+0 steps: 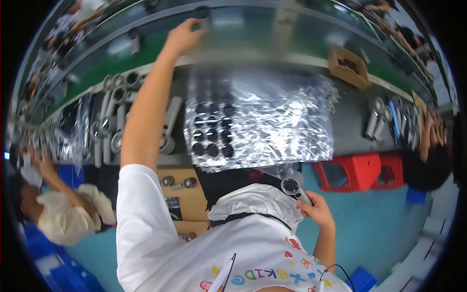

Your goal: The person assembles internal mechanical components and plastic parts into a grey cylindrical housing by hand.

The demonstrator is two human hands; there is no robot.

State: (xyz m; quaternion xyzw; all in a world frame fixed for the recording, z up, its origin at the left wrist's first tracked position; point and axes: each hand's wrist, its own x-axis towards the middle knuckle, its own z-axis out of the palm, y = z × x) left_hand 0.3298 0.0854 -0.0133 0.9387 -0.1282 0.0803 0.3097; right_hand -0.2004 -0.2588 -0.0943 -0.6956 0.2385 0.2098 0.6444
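Observation:
My right hand is closed around the handle of a grey housing with a round, dark-centred head, shaped like a small hair dryer. It is held low at my right side, below the table's near edge. My left arm stretches far forward over the table to the green conveyor belt. There my left hand has thumb and finger apart, right beside another grey housing, which is blurred. Whether the fingertips touch it I cannot tell. Between my arms lies a shiny clear plastic sheet with rows of round black parts at its left.
Several grey housings crowd the table left of my arm; more lie at the right. A cardboard box with dark pieces stands by the belt. Red stools stand below right. Co-workers sit on both sides.

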